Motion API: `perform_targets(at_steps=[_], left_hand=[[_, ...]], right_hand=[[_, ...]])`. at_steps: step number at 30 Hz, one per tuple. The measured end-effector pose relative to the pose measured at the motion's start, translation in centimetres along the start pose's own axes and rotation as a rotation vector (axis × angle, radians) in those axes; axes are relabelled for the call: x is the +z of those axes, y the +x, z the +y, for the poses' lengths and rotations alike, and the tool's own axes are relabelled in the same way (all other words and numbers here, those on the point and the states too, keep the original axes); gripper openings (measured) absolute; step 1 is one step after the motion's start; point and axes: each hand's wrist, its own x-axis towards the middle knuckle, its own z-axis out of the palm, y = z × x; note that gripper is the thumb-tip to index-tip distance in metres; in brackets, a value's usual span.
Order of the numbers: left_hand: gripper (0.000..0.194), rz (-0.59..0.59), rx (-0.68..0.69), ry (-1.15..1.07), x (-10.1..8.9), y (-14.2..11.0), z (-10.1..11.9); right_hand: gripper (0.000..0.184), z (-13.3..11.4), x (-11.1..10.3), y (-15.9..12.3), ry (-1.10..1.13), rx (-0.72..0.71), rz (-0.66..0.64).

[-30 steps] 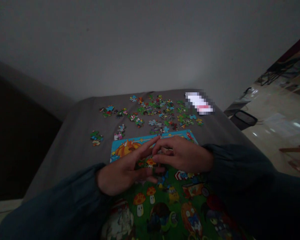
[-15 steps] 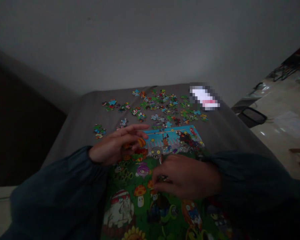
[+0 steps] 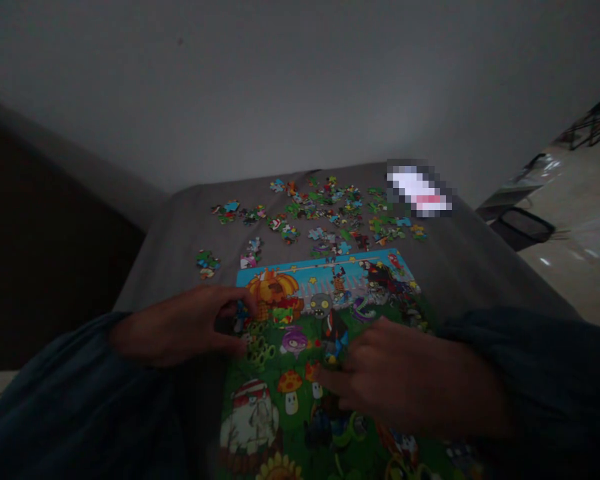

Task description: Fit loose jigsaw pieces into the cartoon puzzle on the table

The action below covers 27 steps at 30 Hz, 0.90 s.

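A colourful cartoon jigsaw puzzle [image 3: 325, 313] lies on a grey cloth-covered surface [image 3: 180, 227] in front of me. My left hand [image 3: 180, 328] is at the puzzle's left edge, with index finger and thumb curled in a pinch around that edge. My right hand [image 3: 405, 383] rests on the puzzle's middle right. Its fingers are bent and pressed together, with the tips on the picture near a dark figure. What they hold, if anything, is hidden in the dim light. Both arms wear dark sleeves.
Several loose puzzle pieces [image 3: 330, 210] are scattered across the far part of the cloth, with a few more at the left [image 3: 207, 262]. A white and pink object [image 3: 420, 192] lies at the far right corner. A wall stands behind, and the floor is to the right.
My left hand has dropped from above the puzzle's top left corner to its left edge and closed in a pinch. My right hand has slid slightly right and nearer. The view has shifted.
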Motion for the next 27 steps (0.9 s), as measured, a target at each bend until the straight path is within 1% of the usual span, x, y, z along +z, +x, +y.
perform_targets(at_steps=[3,4,7,10,12,15,18,21,24,27], left_hand=[[0.035,-0.072,-0.049,0.003,0.2,0.3,0.0],[0.034,-0.08,-0.06,-0.006,0.2,0.4,0.1],[0.029,-0.086,-0.081,-0.026,0.4,0.8,0.6],[0.028,-0.092,-0.09,-0.001,0.3,1.0,0.8],[0.027,-0.103,-0.095,0.015,0.3,1.0,0.8],[0.028,-0.108,-0.105,0.021,0.4,1.1,0.6],[0.025,-0.135,-0.076,-0.01,0.7,1.3,0.4],[0.019,-0.165,-0.002,-0.07,1.2,1.6,0.6],[0.021,-0.135,0.029,-0.032,1.3,1.6,0.9],[0.027,-0.106,0.01,-0.01,1.1,1.6,1.1]], right_hand=[[0.022,-0.3,0.2,-0.4,-0.043,0.025,0.01],[0.023,-0.4,0.3,-0.3,-0.044,0.028,0.012],[0.024,-0.2,0.2,-0.2,-0.033,0.018,0.016],[0.022,-0.1,-0.1,-0.2,-0.021,0.015,0.01],[0.02,-0.1,-0.2,-0.2,-0.011,0.017,0.004],[0.017,-0.2,-0.1,0.1,-0.008,0.016,0.03],[0.019,-0.3,0.5,0.6,-0.031,0.048,0.051],[0.018,-0.5,1.0,1.1,-0.055,0.089,0.06],[0.012,-0.7,1.3,1.3,-0.029,0.105,0.08],[0.01,-0.8,1.2,1.4,0.033,0.116,0.083]])
